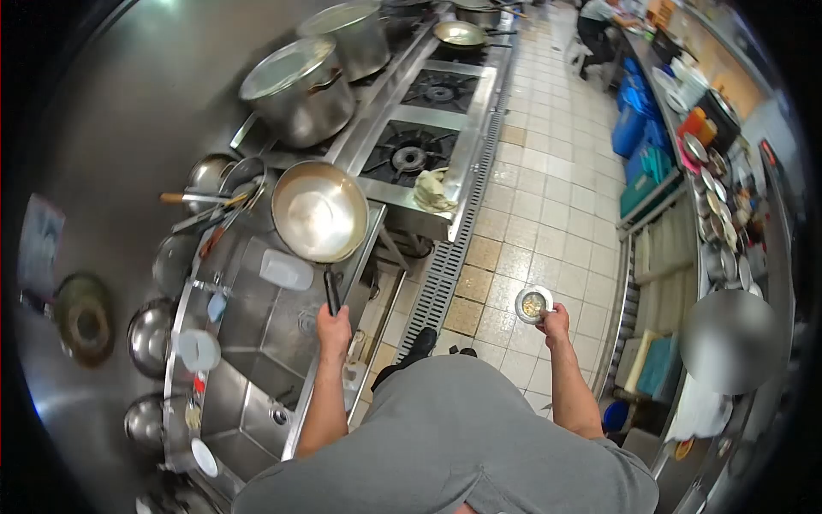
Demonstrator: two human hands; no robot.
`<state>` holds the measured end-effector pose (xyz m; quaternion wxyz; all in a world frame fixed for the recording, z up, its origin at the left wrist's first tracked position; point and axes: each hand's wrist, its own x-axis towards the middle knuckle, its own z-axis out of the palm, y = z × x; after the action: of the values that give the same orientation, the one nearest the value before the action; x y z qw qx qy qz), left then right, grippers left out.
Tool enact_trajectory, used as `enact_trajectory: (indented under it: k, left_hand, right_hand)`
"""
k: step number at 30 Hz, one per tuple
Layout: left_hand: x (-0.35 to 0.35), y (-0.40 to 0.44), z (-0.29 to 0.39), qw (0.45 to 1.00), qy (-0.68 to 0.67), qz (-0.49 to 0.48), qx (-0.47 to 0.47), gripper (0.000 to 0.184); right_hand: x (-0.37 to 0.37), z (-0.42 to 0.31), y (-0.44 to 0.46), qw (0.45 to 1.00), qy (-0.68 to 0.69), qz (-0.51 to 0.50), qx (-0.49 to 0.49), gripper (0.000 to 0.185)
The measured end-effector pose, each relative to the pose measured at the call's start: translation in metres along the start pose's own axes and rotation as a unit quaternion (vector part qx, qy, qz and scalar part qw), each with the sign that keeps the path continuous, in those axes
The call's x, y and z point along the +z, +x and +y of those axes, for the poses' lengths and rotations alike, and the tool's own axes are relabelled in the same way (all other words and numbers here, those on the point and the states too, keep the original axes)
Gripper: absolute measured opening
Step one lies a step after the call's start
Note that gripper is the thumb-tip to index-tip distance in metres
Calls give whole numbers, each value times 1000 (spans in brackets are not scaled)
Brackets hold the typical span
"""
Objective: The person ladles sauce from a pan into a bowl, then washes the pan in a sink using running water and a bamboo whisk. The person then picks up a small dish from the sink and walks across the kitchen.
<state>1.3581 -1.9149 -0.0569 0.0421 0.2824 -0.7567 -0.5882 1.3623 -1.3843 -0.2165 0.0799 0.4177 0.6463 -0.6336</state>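
Note:
My left hand is closed around the black handle of a frying pan. The pan is tilted, its shiny inner face turned up to the camera, over the end of the steel sink beside the stove. Out to the right, above the tiled floor, my right hand grips a small round metal bowl by its edge. Small yellowish bits lie in the bowl; what they are I cannot make out. A clear plastic container is in the sink just below the pan.
Ahead on the left is a gas stove with large stockpots and a crumpled cloth. A drain grate runs along the floor. Dishes crowd the right-hand shelf, above blue bins. Far back, a person is at the counter.

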Motion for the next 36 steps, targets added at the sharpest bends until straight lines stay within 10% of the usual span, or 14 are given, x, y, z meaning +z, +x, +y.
enact_trajectory:
  k: [11,20,22,23,24,25,27,28,30,32,34,36]
  left_hand:
    - [158,282,52,886,-160,-415,-128,35]
    - [243,337,38,939,54,-305,-150,41]
    - [255,342,25,943,79,-287,-147,45]
    - [255,343,22,952,88,-243,-162,49]
    - [257,340,15,959,95,-197,-178,54]
    - [264,332,5,959,94,-203,-174,54]
    - [273,312,-13,899,344,226,147,66]
    - [245,263,9,929,338,60,139,74]
    - [240,189,-3,875,407,67,253,75]
    - [234,102,-11,798,469,12,378,78]
    - [247,31,-47,793,462,-63,393,81]
    - [254,-18,-90,744,428,-209,469,75]
  right_hand:
    - [-58,227,-163,921,131,352,100,32]
    - [89,454,-491,715,207,568,352,19]
    - [154,554,-545,821,-400,238,332,13]
    - [181,555,-551,795,-35,413,444,12]
    - [203,556,-557,629,333,514,479,12]
    - [226,608,-561,648,314,504,477,13]
    - [262,674,-574,683,273,485,473,15]
    - [245,683,-577,620,381,523,443,17]
    - [191,624,-590,437,562,601,364,20]
    - [177,766,-572,734,120,635,208,23]
    - [45,642,-593,555,449,638,289,24]
    - [-30,670,-592,598,418,652,206,29]
